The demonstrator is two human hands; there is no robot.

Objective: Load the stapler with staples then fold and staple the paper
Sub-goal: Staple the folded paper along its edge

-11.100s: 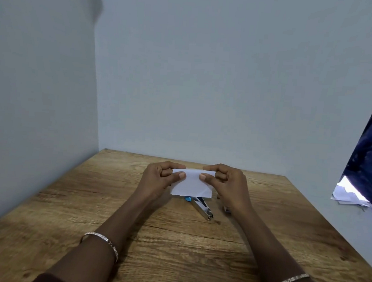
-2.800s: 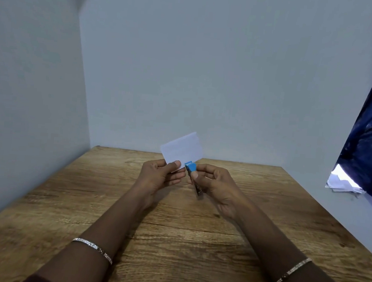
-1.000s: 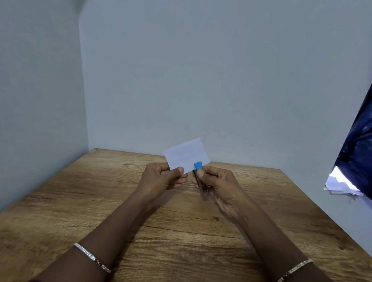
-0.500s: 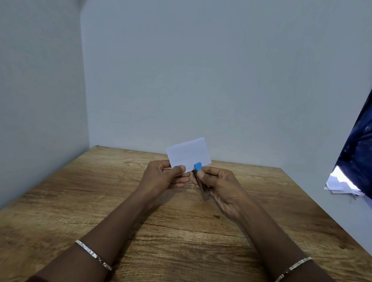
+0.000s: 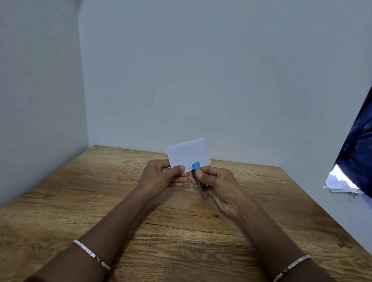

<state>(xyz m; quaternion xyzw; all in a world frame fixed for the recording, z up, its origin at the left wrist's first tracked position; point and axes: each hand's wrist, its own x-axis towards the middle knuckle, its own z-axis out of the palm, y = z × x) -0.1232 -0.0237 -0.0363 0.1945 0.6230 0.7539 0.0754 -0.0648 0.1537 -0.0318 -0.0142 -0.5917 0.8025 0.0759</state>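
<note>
A small folded white paper (image 5: pixel 187 154) is held upright above the wooden table (image 5: pixel 88 200). My left hand (image 5: pixel 162 179) pinches its lower left corner between thumb and fingers. My right hand (image 5: pixel 219 187) grips a small metal stapler (image 5: pixel 200 181) with a blue tip. The blue tip sits against the paper's lower edge, just right of my left thumb. The stapler's body runs down through my right fingers, so much of it is hidden. I cannot see any staple in the paper.
Grey walls close the table on the left and at the back. A dark blue cloth (image 5: pixel 370 140) hangs at the right, with a pile of white papers (image 5: pixel 340 184) below it. Both wrists wear thin bracelets.
The paper and both hands stay nearly where they were a second ago; the stapler's blue tip has settled onto the paper's lower edge. Long before, the stapler lay on the table under the paper.
</note>
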